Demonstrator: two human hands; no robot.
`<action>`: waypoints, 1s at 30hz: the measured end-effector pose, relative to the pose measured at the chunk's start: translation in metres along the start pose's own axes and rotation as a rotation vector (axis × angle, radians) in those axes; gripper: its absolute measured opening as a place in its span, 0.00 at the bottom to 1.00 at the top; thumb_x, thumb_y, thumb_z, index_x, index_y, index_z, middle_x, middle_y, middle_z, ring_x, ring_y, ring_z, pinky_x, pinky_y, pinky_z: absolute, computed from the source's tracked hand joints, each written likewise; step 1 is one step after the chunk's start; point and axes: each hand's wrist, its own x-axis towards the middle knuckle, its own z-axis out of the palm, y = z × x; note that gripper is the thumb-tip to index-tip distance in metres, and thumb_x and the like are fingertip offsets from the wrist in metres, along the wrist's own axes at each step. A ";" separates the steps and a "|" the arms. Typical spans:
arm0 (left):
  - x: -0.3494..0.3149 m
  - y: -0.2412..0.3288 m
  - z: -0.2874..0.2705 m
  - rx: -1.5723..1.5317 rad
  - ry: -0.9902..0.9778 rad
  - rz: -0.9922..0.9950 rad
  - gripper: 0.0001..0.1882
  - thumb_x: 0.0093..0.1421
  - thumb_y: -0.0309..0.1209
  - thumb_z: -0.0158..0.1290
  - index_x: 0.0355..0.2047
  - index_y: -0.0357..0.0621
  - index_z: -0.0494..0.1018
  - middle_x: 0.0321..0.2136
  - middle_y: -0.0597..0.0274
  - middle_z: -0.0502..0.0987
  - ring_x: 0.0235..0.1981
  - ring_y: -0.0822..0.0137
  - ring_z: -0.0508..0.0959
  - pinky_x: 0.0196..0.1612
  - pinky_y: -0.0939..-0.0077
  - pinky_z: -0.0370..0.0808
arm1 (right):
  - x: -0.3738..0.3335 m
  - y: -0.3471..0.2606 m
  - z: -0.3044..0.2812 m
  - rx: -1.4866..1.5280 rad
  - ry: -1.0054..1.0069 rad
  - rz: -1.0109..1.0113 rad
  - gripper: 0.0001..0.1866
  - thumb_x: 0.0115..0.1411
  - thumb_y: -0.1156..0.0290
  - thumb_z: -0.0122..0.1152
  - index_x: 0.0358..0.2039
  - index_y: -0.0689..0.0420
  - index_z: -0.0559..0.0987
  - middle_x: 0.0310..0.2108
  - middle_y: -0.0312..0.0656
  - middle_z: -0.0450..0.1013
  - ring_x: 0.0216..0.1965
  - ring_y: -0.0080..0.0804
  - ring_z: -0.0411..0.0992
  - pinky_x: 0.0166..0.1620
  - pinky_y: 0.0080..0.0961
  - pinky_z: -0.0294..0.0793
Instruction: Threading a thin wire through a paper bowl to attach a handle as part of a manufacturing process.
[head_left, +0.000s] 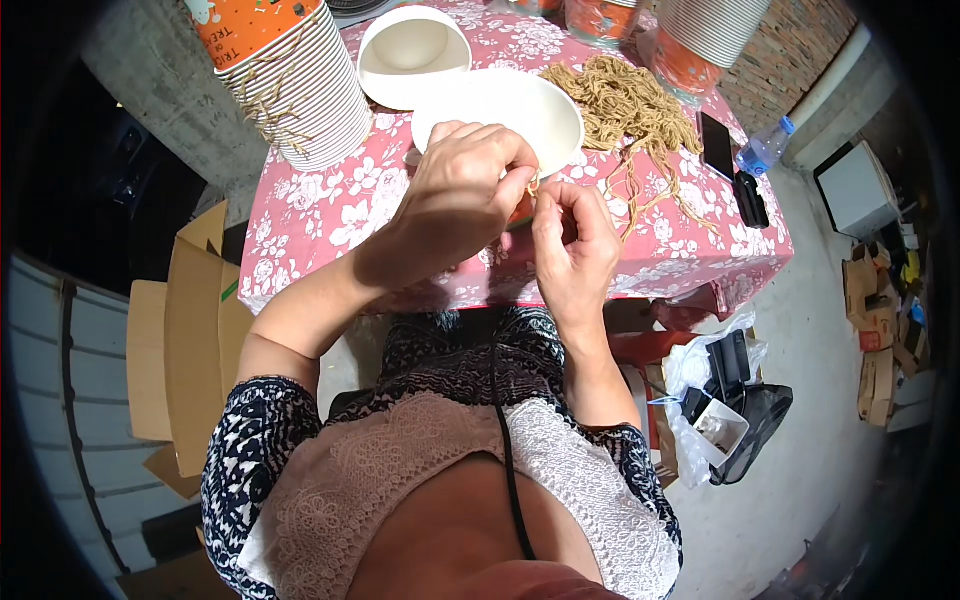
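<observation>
Both bare hands meet above the near part of a table spread with a pink tablecloth [690, 250] patterned in white flowers. The left hand [465, 175] arches over from the left, its thumb and forefinger pinched together at a thin tan twine strand [533, 187]. The right hand [578, 245] comes up from below, thumb and forefinger pressed tip to tip on the same strand, the other fingers curled. The strand sits at the near side of a white-lined paper bucket [490, 95], which lies tilted just beyond the left hand with its pale inside showing. The fingers cover so much here that whether the strand passes through the bucket's wall is hard to tell.

Beyond it, to the left, another paper bucket [415, 55] shows its open mouth. Farther left stands a tall stack of nested buckets [300, 95], the top one orange, with twine ends hanging down its side. A loose heap of tan twine [620, 100] lies to the right, near a smartphone [715, 145], a black case [750, 200] and a plastic water bottle [765, 147].
</observation>
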 end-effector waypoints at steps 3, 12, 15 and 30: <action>0.000 -0.001 0.001 -0.005 -0.009 -0.006 0.04 0.58 0.27 0.53 0.28 0.41 0.75 0.25 0.59 0.77 0.31 0.61 0.77 0.49 0.66 0.65 | 0.001 0.002 0.002 -0.010 -0.009 0.024 0.04 0.57 0.81 0.63 0.33 0.63 0.77 0.26 0.41 0.70 0.23 0.28 0.68 0.28 0.26 0.69; 0.004 0.002 -0.007 -0.038 -0.101 -0.068 0.04 0.59 0.27 0.53 0.30 0.39 0.76 0.27 0.58 0.77 0.34 0.60 0.76 0.48 0.67 0.67 | 0.001 0.010 0.007 0.062 -0.016 0.148 0.04 0.56 0.81 0.64 0.30 0.64 0.76 0.25 0.41 0.71 0.23 0.26 0.67 0.28 0.25 0.69; 0.004 0.002 -0.012 -0.068 -0.158 -0.145 0.05 0.59 0.26 0.54 0.33 0.37 0.77 0.29 0.57 0.78 0.37 0.60 0.75 0.47 0.68 0.69 | 0.001 0.006 0.006 0.065 -0.029 0.067 0.05 0.55 0.83 0.63 0.30 0.63 0.74 0.25 0.41 0.69 0.22 0.27 0.67 0.28 0.25 0.69; 0.015 0.000 -0.008 -0.481 -0.296 -0.401 0.05 0.60 0.23 0.56 0.34 0.33 0.79 0.23 0.62 0.76 0.23 0.78 0.74 0.26 0.81 0.70 | 0.002 0.008 -0.003 0.020 -0.078 -0.094 0.07 0.54 0.84 0.62 0.31 0.62 0.74 0.25 0.42 0.67 0.23 0.30 0.68 0.27 0.25 0.68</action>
